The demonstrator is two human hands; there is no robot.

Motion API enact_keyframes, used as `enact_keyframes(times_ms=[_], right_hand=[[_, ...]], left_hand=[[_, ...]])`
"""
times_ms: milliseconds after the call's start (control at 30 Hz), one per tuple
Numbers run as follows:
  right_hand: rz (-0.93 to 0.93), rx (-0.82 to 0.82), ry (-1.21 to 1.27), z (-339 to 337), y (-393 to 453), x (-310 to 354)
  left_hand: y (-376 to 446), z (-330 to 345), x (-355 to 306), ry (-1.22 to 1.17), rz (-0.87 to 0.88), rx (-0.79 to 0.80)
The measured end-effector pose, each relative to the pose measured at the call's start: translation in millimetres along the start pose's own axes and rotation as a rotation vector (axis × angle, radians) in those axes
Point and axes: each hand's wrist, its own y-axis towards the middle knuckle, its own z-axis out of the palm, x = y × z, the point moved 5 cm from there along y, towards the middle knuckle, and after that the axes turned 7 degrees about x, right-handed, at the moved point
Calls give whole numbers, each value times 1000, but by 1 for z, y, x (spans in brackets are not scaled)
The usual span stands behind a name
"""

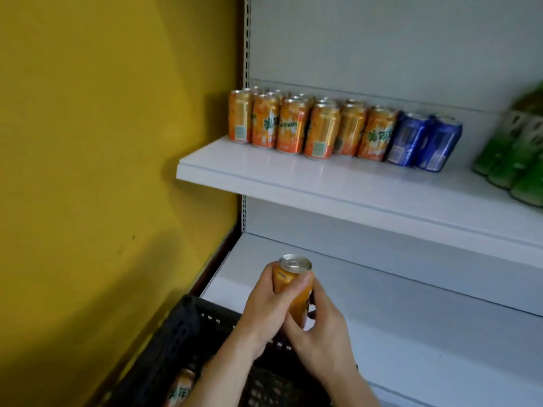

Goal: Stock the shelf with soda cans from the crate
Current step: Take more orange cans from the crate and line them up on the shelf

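Both hands hold one orange can (293,289) upright above the far rim of the black crate (188,327), in front of the lower shelf (411,333). The left hand (264,306) wraps its grip around the can's left side, thumb lying across the front just under the silver lid. The right hand (320,336) grasps the can's lower part from the right, fingers curled round its base. The can's top with its pull tab stands clear above both grips.

The crate sits at the lower shelf's near left corner, against the yellow wall (102,142). Inside it, near the bottom edge of the view, another orange can (182,386) shows beside the left forearm.

On the upper shelf (323,177), a block of orange cans (293,124) stands upright from the left end, several rows deep, set back from the front edge. Touching the block's right side are two blue cans (423,142), also upright. Well to the right, at the view's edge, stand green bottles (514,154), blurred.
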Motion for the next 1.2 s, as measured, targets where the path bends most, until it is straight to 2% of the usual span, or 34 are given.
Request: enact_keyframes(times_ms=[133,200,267,333,400,433,500,767,1200], right_hand=[[-26,-139,-24,-70,19,55],[-43,-196,-56,-101,29,76],[-57,-248,-80,-128,43,92],[-60,-294,-102,-151,63,101],[-47,-328,-135,-168,87,103],[-31,-333,-151,-175,100,100],[10,-328,-169,-185,125,93],[100,-368,-229,-191,223,65],[96,-404,-318,-175,286,46]], left_hand=[[19,17,-83,166,158,55],[39,20,-120,379,293,-44],[61,24,-152,714,392,-170],[85,32,-169,1099,323,-151],[109,34,-166,1444,126,-27],[116,34,-164,1532,39,33],[127,33,-162,1560,-62,111],[154,28,-169,1622,-199,303],[170,32,-180,1566,-156,404]])
